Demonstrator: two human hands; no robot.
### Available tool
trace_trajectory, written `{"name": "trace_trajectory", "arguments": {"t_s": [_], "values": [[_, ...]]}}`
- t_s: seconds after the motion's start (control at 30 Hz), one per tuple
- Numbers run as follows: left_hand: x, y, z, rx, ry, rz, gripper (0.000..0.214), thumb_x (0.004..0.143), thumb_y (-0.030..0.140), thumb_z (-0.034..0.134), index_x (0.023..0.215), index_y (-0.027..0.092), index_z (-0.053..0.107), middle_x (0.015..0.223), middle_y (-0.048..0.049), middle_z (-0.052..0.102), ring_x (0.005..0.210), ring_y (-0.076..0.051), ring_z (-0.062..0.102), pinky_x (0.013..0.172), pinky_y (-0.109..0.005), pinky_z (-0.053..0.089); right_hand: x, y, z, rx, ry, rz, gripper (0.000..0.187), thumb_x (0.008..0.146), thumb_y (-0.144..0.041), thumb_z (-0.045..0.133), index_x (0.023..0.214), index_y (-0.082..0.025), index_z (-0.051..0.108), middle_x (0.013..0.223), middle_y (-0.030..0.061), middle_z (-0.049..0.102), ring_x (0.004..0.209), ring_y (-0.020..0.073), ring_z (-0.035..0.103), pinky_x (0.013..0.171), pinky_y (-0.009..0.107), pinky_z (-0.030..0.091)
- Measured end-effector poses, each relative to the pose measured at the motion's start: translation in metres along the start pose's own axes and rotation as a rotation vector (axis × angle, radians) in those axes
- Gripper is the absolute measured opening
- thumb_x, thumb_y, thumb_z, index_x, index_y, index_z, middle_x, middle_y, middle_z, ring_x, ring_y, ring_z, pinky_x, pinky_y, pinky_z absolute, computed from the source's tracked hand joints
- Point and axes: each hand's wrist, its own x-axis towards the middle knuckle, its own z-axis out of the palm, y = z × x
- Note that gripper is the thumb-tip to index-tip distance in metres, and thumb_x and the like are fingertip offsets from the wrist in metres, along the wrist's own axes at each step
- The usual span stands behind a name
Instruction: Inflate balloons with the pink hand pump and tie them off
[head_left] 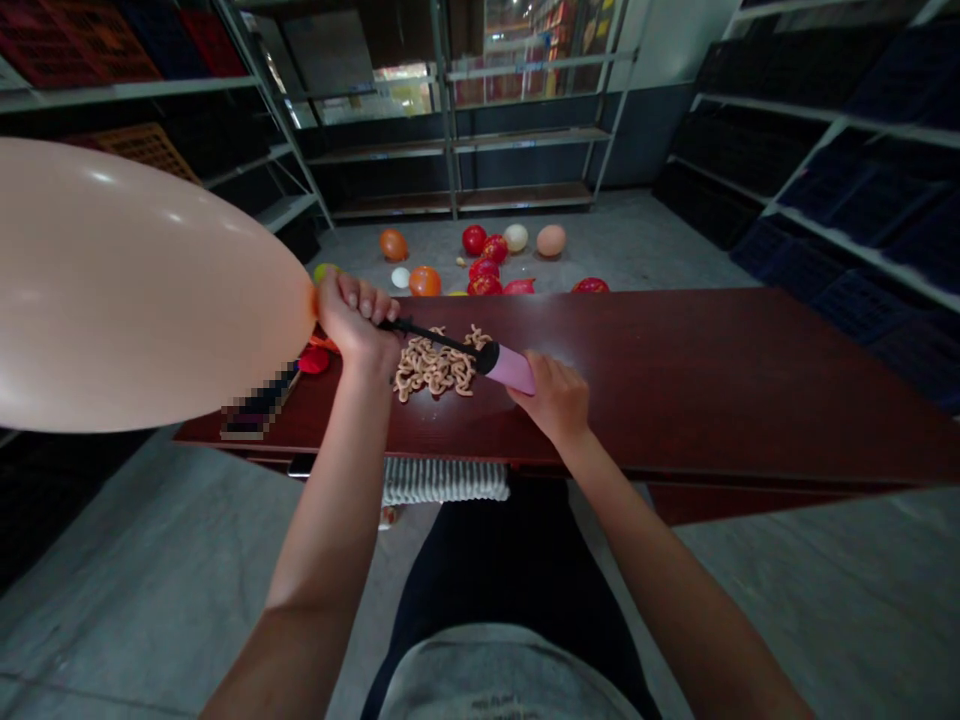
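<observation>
A large peach balloon [150,290], inflated, fills the left side of the head view. My left hand [356,320] is closed around its neck and the black end of a balloon pump. The pump's black rod [442,340] stretches to the right, out of a pink barrel [514,368]. My right hand [555,395] is wrapped round that barrel. The nozzle inside the balloon's neck is hidden by my left fingers. Below the rod, a pile of beige curled pieces [431,370] lies on the dark red table [675,390].
A red item [313,360] and a partly pixelated dark flat object [262,400] lie at the table's left. Beyond it, several balloons, among them an orange one [425,281], rest on the floor. Shelves with crates [847,250] line both sides. A grey ribbed cushion [446,480] sits below the near edge.
</observation>
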Motion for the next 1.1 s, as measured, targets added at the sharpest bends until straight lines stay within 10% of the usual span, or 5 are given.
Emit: {"name": "trace_trajectory", "arguments": {"t_s": [0.5,1.1], "values": [[-0.041,-0.108,0.02,-0.019,-0.132,-0.055,0.052,0.101,0.025,0.038,0.05,0.02,0.026,0.04,0.0055,0.024,0.029,-0.007,0.024,0.035,-0.024,0.02,-0.001,0.006,0.007,-0.006,0.046,0.104,0.041,0.085,-0.045,0.061,0.115,-0.018,0.058,0.089,0.0054,0.069,0.074,0.0212,0.061,0.066,0.032,0.037],[0.002,-0.041,-0.047,-0.103,0.078,-0.137,0.046,0.096,0.021,0.038,0.053,0.019,0.02,0.041,0.0067,0.019,0.032,-0.007,0.02,0.039,-0.024,0.019,-0.002,-0.003,0.0,-0.065,-0.052,-0.163,0.039,0.083,-0.035,0.064,0.117,-0.017,0.058,0.087,0.0054,0.067,0.078,0.0209,0.058,0.069,0.033,0.035]]}}
